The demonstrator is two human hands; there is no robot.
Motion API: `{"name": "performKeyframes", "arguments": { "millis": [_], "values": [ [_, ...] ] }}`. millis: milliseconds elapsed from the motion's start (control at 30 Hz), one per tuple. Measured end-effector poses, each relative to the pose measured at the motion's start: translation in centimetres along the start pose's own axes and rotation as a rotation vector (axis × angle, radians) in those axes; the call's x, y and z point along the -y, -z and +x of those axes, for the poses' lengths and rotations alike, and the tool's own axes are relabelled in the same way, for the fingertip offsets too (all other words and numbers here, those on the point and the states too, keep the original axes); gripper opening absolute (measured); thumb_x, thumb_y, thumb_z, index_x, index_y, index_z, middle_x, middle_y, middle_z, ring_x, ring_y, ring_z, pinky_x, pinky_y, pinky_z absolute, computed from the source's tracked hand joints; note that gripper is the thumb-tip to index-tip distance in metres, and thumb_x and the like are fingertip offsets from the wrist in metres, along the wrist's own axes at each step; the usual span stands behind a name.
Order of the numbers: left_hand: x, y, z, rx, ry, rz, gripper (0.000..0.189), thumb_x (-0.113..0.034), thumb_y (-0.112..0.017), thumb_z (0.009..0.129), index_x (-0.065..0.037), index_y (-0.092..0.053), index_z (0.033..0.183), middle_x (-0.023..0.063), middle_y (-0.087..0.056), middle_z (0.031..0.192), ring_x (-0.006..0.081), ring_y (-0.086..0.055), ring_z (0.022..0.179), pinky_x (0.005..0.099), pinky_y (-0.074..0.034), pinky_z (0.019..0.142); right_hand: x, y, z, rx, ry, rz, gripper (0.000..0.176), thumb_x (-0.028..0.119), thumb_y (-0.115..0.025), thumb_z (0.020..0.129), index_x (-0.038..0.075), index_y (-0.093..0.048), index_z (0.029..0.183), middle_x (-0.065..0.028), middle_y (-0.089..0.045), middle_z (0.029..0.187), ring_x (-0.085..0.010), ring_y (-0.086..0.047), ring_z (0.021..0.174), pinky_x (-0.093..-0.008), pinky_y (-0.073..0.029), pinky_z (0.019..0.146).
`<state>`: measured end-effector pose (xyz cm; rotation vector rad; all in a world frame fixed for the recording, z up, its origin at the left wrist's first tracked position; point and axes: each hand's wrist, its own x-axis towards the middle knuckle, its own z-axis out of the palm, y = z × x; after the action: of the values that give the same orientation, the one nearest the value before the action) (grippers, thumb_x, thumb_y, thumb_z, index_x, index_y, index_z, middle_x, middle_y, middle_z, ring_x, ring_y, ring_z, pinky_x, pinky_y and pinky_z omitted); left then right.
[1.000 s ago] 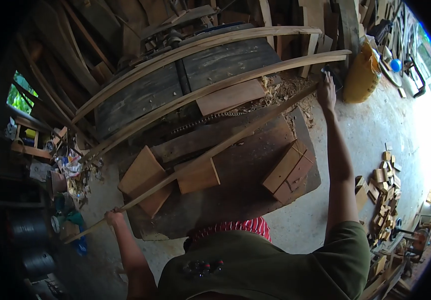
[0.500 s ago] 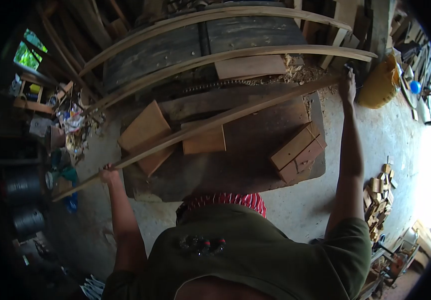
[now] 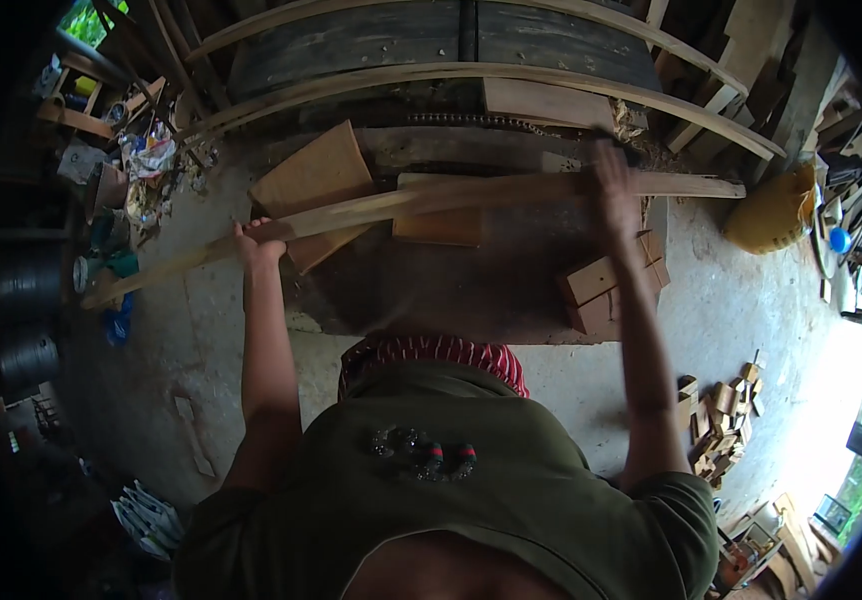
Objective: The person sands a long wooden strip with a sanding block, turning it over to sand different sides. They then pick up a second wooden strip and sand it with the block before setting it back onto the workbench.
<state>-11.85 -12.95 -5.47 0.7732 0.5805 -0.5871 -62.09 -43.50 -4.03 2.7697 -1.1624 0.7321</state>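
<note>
A long narrow wooden strip (image 3: pixel 381 207) lies slantwise over the dark worktable (image 3: pixel 371 300), its left end past the table's edge. My left hand (image 3: pixel 263 242) holds the strip near its left part, fingers around the lower edge. Toward the strip's right part, my right hand (image 3: pixel 611 195) is on or just over it, blurred by motion; something dark shows at its fingertips, too smeared to name. Under or beside the strip are a tan board (image 3: pixel 321 180), a smaller wooden block (image 3: pixel 441 226) and a wooden piece with holes (image 3: pixel 591 282) at the table's right.
Two long strips (image 3: pixel 411 72) stretch across the dark surface (image 3: pixel 371 50) beyond the table, near a flat board (image 3: pixel 551 102). At the right are a yellow sack (image 3: pixel 771 215) and a pile of wood offcuts (image 3: pixel 726 425). Black drums (image 3: pixel 26 280) stand at the left.
The strip's right end has come down, so it lies less steeply. My right hand has moved left along it, and my left hand appears higher in view. The camera view has shifted.
</note>
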Motion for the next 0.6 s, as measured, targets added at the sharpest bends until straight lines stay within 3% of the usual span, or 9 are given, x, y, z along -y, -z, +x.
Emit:
{"name": "performKeyframes", "arguments": {
  "millis": [67, 133, 233, 300, 333, 400, 500, 533, 600],
  "values": [
    [-0.1, -0.7, -0.8, -0.104, -0.007, 0.001, 0.047, -0.043, -0.046, 0.100, -0.015, -0.039, 0.063, -0.0001, -0.044, 0.057, 0.0189, -0.049, 0.062, 0.0387, -0.048, 0.073, 10.7, 1.9, 0.1, 0.190, 0.070, 0.064, 0.072, 0.007, -0.041, 0.087, 0.014, -0.021, 0.155, -0.0051, -0.022, 0.161, -0.0239, -0.023, 0.148, -0.0448, -0.012, 0.122],
    [-0.2, -0.6, -0.7, -0.116, 0.016, -0.043, 0.048, -0.044, -0.047, 0.099, -0.016, -0.038, 0.062, -0.0005, -0.043, 0.056, 0.0176, -0.048, 0.060, 0.0376, -0.047, 0.071, 17.8, 2.6, 0.2, 0.311, 0.154, 0.197, 0.070, 0.007, -0.042, 0.088, 0.014, -0.022, 0.155, -0.0040, -0.021, 0.162, -0.0237, -0.021, 0.149, -0.0436, -0.013, 0.122],
    [0.3, -0.5, -0.6, -0.178, 0.025, -0.100, 0.047, -0.042, -0.047, 0.099, -0.015, -0.038, 0.062, -0.0003, -0.042, 0.054, 0.0181, -0.046, 0.057, 0.0356, -0.046, 0.068, 19.2, 1.9, -0.4, 0.375, 0.341, -0.008, 0.067, 0.010, -0.044, 0.090, 0.014, -0.024, 0.154, -0.0049, -0.022, 0.161, -0.0242, -0.020, 0.149, -0.0428, -0.013, 0.122],
    [0.7, -0.3, -0.9, -0.176, 0.026, -0.105, 0.046, -0.042, -0.048, 0.099, -0.015, -0.038, 0.062, -0.0004, -0.042, 0.054, 0.0181, -0.046, 0.056, 0.0356, -0.046, 0.067, 16.0, 4.4, -0.1, 0.262, 0.140, 0.185, 0.065, 0.014, -0.044, 0.092, 0.013, -0.026, 0.154, -0.0057, -0.024, 0.161, -0.0249, -0.021, 0.149, -0.0460, -0.013, 0.122],
    [0.9, 0.0, -1.0, -0.169, 0.033, -0.095, 0.046, -0.041, -0.048, 0.099, -0.015, -0.038, 0.063, -0.0004, -0.042, 0.054, 0.0181, -0.045, 0.056, 0.0356, -0.046, 0.067, 12.7, 4.3, 0.1, 0.196, 0.122, 0.218, 0.066, 0.016, -0.049, 0.091, 0.011, -0.028, 0.153, -0.0103, -0.028, 0.159, -0.0289, -0.025, 0.147, -0.0498, -0.016, 0.120],
    [1.2, 0.3, -0.7, -0.190, 0.009, -0.119, 0.045, -0.039, -0.050, 0.099, -0.014, -0.037, 0.062, -0.0006, -0.041, 0.054, 0.0176, -0.046, 0.056, 0.0354, -0.046, 0.065, 8.1, 3.8, 0.2, 0.137, -0.036, -0.149, 0.066, 0.019, -0.052, 0.090, 0.008, -0.031, 0.151, -0.0157, -0.030, 0.157, -0.0335, -0.029, 0.145, -0.0523, -0.020, 0.117],
    [1.6, 0.2, -0.8, -0.185, -0.029, -0.113, 0.043, -0.035, -0.052, 0.099, -0.013, -0.038, 0.064, -0.0005, -0.043, 0.056, 0.0174, -0.047, 0.057, 0.0342, -0.046, 0.064, 8.7, 2.7, -0.2, 0.008, -0.143, -0.154, 0.065, 0.021, -0.054, 0.091, 0.008, -0.032, 0.150, -0.0187, -0.033, 0.154, -0.0365, -0.032, 0.142, -0.0534, -0.023, 0.115],
    [1.8, 0.2, -0.9, -0.168, -0.073, -0.106, 0.040, -0.030, -0.054, 0.098, -0.013, -0.039, 0.065, -0.0004, -0.043, 0.057, 0.0172, -0.048, 0.057, 0.0340, -0.049, 0.065, 11.0, 2.7, 0.2, 0.106, -0.121, -0.180, 0.064, 0.021, -0.054, 0.091, 0.008, -0.033, 0.150, -0.0186, -0.033, 0.154, -0.0365, -0.032, 0.143, -0.0533, -0.022, 0.116],
    [2.4, 0.5, -0.3, -0.152, -0.108, -0.095, 0.038, -0.025, -0.056, 0.097, -0.012, -0.040, 0.065, -0.0002, -0.044, 0.058, 0.0170, -0.048, 0.057, 0.0338, -0.051, 0.067, 17.0, 2.5, -0.2, 0.056, -0.020, 0.106, 0.060, 0.022, -0.044, 0.094, 0.011, -0.031, 0.152, -0.0106, -0.031, 0.158, -0.0296, -0.028, 0.146, -0.0516, -0.018, 0.118]
  ]
}}
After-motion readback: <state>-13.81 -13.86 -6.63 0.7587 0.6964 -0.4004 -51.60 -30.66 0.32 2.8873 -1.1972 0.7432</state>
